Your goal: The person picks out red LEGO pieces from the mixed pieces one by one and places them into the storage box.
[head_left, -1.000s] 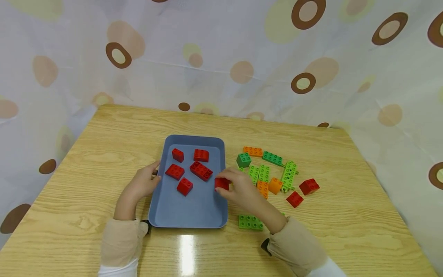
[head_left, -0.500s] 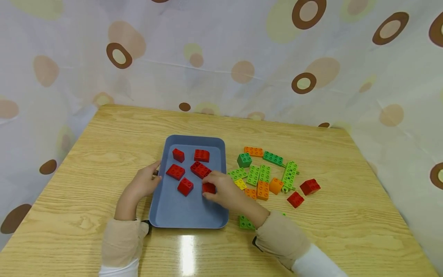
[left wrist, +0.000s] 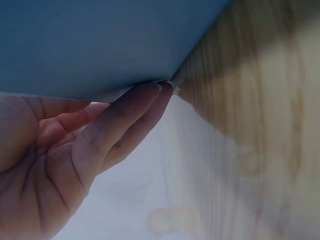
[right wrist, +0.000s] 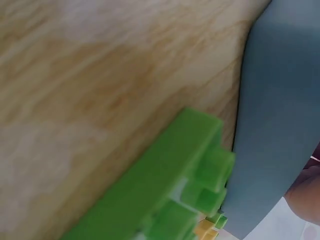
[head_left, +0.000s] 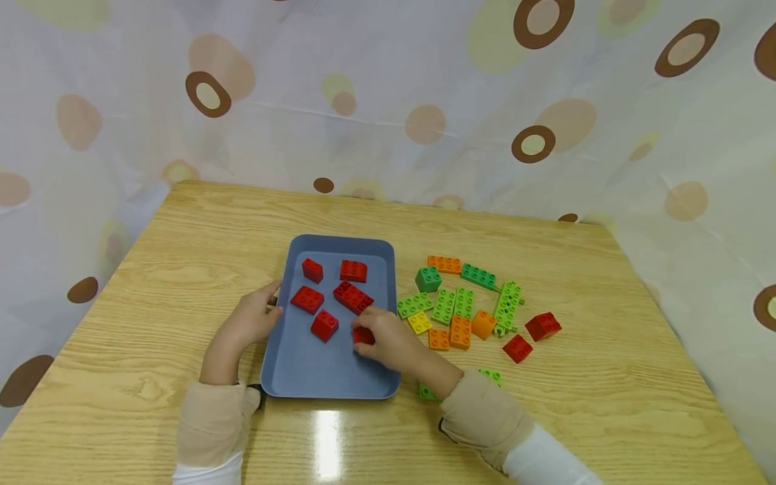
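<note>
A grey-blue tray (head_left: 327, 377) lies on the table with several red toy building bricks (head_left: 307, 300) spread inside it. My left hand (head_left: 248, 322) grips the tray's left side; the left wrist view shows its fingertips (left wrist: 145, 95) against the outer wall near the tabletop. Inside the tray, towards the right, my right hand (head_left: 391, 343) pinches a red brick (head_left: 362, 336) between thumb and fingers, and covers part of it. A long red brick (head_left: 351, 297) lies just beyond those fingers. The right wrist view catches only a bit of that hand (right wrist: 306, 195) past the tray wall.
Right of the tray lie green bricks (head_left: 444, 306), orange bricks (head_left: 460, 332) and a yellow brick (head_left: 419, 322). Two red bricks (head_left: 542, 327) are farther right. A light green brick (right wrist: 150, 185) sits by the tray's right wall, partly under the right forearm.
My right hand has moved left over the tray's right rim with the red brick and then slightly down. The left hand has kept its place on the tray.
</note>
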Demonstrator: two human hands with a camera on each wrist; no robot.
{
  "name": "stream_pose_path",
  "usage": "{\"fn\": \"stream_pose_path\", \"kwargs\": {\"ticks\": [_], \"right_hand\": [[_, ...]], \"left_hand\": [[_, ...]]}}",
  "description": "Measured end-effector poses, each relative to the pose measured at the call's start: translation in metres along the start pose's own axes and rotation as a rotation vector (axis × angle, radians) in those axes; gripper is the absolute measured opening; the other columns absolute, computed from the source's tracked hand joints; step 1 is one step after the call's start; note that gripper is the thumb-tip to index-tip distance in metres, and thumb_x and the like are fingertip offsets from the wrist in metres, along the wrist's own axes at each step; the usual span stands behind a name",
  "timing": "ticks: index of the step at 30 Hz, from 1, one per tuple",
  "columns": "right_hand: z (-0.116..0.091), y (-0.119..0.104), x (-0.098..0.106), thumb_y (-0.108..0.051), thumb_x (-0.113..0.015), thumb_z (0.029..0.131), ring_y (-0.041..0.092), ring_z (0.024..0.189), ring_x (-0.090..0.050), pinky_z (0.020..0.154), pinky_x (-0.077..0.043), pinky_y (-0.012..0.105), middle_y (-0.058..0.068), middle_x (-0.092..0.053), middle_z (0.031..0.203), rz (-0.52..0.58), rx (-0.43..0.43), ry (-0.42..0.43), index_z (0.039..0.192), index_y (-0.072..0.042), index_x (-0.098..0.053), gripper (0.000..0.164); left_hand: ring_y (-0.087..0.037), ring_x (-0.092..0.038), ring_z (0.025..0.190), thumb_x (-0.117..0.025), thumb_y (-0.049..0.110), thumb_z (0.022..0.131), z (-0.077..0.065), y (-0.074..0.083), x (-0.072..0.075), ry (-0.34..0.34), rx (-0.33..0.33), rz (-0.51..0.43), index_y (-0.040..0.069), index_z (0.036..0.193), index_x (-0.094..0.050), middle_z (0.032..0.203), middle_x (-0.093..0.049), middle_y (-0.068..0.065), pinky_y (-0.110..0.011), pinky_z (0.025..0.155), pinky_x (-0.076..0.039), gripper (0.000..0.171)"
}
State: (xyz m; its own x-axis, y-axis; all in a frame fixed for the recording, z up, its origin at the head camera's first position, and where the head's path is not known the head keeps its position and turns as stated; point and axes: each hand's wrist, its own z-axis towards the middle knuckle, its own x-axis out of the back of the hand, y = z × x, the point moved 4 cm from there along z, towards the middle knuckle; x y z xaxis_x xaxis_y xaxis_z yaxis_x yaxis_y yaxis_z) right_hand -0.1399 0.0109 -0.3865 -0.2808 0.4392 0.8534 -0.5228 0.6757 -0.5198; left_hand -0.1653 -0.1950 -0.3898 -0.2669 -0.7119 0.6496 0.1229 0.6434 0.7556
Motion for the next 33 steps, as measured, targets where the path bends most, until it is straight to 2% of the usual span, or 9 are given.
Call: {"fn": "stream_pose_path", "kwargs": {"ticks": [13,20,24,29,33], "right_hand": [[0.0,0.002,-0.001,-0.016,-0.066,0.077,0.016,0.084,-0.051,0.074,-0.046,0.024,0.009,-0.061,0.096,-0.005,-0.016,-0.05,0.101,-0.001,-0.06,0.029],[-0.002,0.003,0.014,-0.015,-0.064,0.079,0.021,0.091,-0.053,0.079,-0.046,0.029,0.012,-0.061,0.101,0.075,-0.009,-0.02,0.106,0.001,-0.058,0.032],[-0.006,0.007,0.033,-0.013,-0.063,0.079,0.025,0.095,-0.052,0.081,-0.046,0.036,0.014,-0.059,0.103,0.087,0.007,0.062,0.106,0.001,-0.057,0.031],[-0.015,0.017,0.061,-0.009,-0.065,0.076,0.025,0.095,-0.052,0.079,-0.047,0.038,0.015,-0.061,0.101,0.049,0.085,0.264,0.102,-0.001,-0.06,0.028],[-0.029,0.028,0.081,-0.012,-0.065,0.078,0.025,0.097,-0.052,0.079,-0.047,0.041,0.015,-0.061,0.104,0.014,0.044,0.331,0.104,-0.002,-0.06,0.029]], "left_hand": [[-0.038,-0.053,0.091,-0.044,-0.002,0.084,-0.002,0.001,-0.001,-0.014,0.017,-0.011,-0.012,0.129,-0.026,0.106,-0.051,-0.036,-0.041,0.068,-0.05,0.05],[-0.037,-0.054,0.089,-0.045,-0.002,0.083,-0.002,0.001,-0.001,-0.004,0.009,-0.008,-0.013,0.128,-0.027,0.104,-0.052,-0.036,-0.04,0.067,-0.05,0.05],[-0.037,-0.054,0.089,-0.044,-0.002,0.083,-0.002,0.001,-0.001,-0.004,0.008,-0.008,-0.013,0.128,-0.027,0.104,-0.052,-0.036,-0.04,0.067,-0.05,0.05],[-0.036,-0.054,0.089,-0.044,-0.001,0.084,-0.002,0.0,-0.001,-0.013,0.022,-0.014,-0.012,0.13,-0.026,0.105,-0.051,-0.036,-0.04,0.067,-0.05,0.05],[-0.036,-0.054,0.089,-0.044,-0.001,0.084,-0.001,0.0,-0.001,-0.011,0.021,-0.007,-0.012,0.129,-0.027,0.105,-0.052,-0.036,-0.04,0.067,-0.05,0.05]]}}
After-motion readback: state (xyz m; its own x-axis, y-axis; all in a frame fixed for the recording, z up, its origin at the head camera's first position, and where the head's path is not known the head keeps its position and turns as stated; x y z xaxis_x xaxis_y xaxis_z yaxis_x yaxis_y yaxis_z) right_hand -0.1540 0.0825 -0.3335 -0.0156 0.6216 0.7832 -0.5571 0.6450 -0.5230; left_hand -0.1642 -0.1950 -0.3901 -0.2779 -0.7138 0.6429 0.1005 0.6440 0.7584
